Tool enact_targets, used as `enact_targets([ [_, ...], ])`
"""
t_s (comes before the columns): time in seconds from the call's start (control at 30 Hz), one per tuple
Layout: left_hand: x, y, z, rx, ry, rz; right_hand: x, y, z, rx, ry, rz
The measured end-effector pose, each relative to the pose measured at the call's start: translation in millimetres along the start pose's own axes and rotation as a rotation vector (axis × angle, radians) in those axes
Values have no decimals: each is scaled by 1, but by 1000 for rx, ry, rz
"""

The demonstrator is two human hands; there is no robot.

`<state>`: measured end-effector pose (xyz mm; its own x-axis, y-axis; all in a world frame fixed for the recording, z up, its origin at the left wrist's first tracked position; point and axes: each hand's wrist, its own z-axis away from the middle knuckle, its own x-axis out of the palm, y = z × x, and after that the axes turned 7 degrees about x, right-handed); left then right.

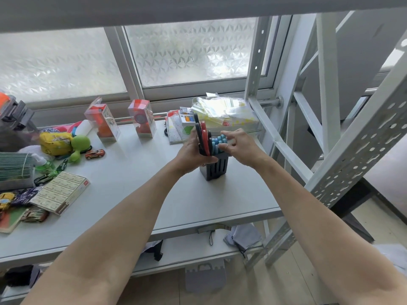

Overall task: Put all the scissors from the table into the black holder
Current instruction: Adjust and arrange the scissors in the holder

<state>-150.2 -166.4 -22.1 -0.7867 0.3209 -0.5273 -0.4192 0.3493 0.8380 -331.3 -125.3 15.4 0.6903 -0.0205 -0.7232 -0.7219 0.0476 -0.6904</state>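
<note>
The black slotted holder (214, 169) stands on the grey table (136, 179), right of centre. Several blue-handled scissors (218, 142) stick up out of it. My left hand (192, 154) wraps around the holder's left side and grips red-and-black-handled scissors (203, 135) that stand upright at the holder's left end. My right hand (239, 146) is over the blue handles, its fingertips pinching one of them. The blades and the holder's top are hidden behind my hands.
Boxed toys (141, 117), a clear bag of packets (226, 113) and a packaged item stand at the table's back. Toys, a toy car (94, 154), a green bottle and a flat carton (60, 192) crowd the left side. A white rack post (343, 164) rises at the right.
</note>
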Motion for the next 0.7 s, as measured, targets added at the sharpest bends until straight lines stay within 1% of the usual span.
enact_targets([
  [0.13,0,-1,1,-22,-3,-30,6,4,0,1,-72,-14],
  [0.2,-1,-2,0,-44,-20,-32,7,8,2,-7,-78,-70],
  [0.3,-1,-3,-1,-63,-47,-8,7,9,6,19,-61,-226],
  [0.37,-1,-1,0,-63,-43,-8,6,7,7,28,-52,-273],
  [0.43,0,3,1,-63,-35,-9,3,7,6,73,-90,-390],
  [0.5,1,5,2,-69,-37,15,-2,7,5,132,-160,-505],
  [0.57,0,7,3,-64,-37,27,-3,8,1,171,-191,-518],
  [0.7,-1,6,5,-68,-55,71,3,7,0,179,-184,-483],
])
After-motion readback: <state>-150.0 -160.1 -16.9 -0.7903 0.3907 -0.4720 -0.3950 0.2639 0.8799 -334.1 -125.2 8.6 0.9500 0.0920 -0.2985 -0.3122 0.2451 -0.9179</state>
